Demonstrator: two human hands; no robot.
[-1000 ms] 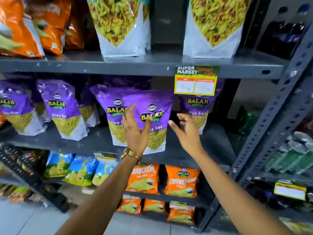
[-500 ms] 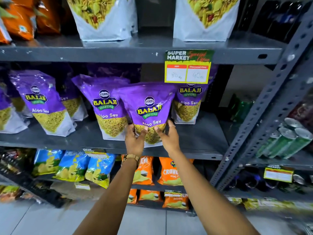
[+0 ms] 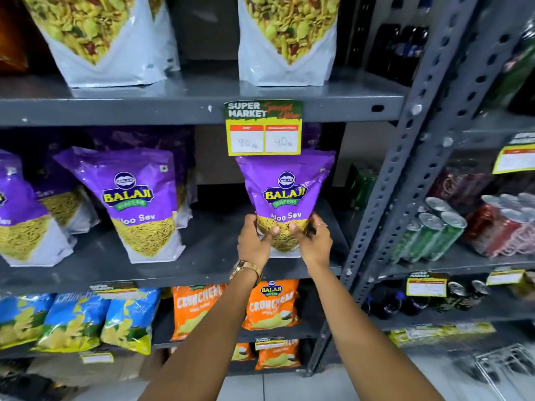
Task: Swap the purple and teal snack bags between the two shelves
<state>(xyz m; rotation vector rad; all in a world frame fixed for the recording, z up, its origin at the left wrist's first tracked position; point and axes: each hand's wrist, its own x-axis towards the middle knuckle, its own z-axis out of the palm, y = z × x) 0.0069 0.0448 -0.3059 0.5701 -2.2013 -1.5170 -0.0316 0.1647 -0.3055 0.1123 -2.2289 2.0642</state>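
Both arms reach forward; left hand [image 3: 254,241] and right hand [image 3: 314,243] grip the purple bag's [image 3: 285,198] base upright; its bottom edge is hidden.

Grey metal shelf [image 3: 202,256], purple snack bags [image 3: 142,204] seemingly upright.

A purple snack bag [image 3: 285,195] printed "Balaji Wafers Aloo Sev" is standing upright at the right end of the middle shelf [image 3: 202,256], its lower part showing yellow sev on a white base. Its top is reaching up to the price tag hanging from the upper shelf [image 3: 173,107]. More purple bags [image 3: 136,198] are leaning to its left. Two white-bottomed mix bags [image 3: 286,36] are sitting on the upper shelf.
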